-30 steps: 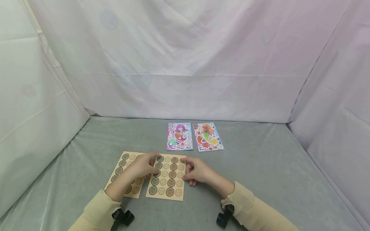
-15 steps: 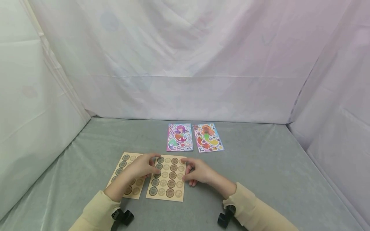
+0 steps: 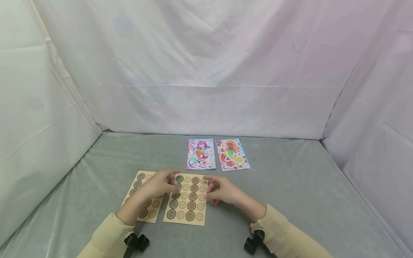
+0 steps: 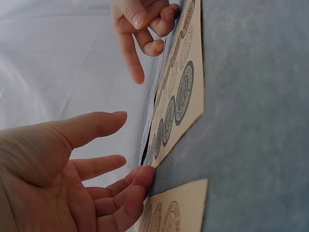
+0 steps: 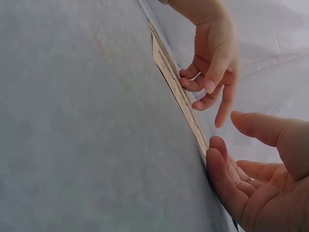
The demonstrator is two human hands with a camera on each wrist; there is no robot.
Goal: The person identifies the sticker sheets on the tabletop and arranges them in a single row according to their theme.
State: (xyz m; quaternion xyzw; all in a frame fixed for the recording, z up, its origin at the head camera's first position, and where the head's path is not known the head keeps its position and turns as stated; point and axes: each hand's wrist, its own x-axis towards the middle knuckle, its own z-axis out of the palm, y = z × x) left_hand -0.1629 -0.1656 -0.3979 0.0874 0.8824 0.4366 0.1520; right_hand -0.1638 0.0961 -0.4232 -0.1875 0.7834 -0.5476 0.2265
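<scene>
Two tan sheets of round stickers lie side by side on the grey cloth in the head view. My left hand reaches over the left sticker sheet, its thumb and index finger above the left edge of the right sticker sheet. At that sheet's right edge is my right hand, thumb and index finger spread. Both wrist views show the thumbs and index fingers raised off the paper, while the lower fingers of the left hand and right hand bend loosely near the sheet edges. Neither hand grips anything.
Farther back lie two colourful mermaid sticker sheets, a purple-haired one and an orange-haired one. White curtains enclose the back and both sides of the grey cloth surface.
My right hand and forearm have shifted very slightly to the right. The left hand and the tan sheets stay almost in place; the whole view has moved a little.
</scene>
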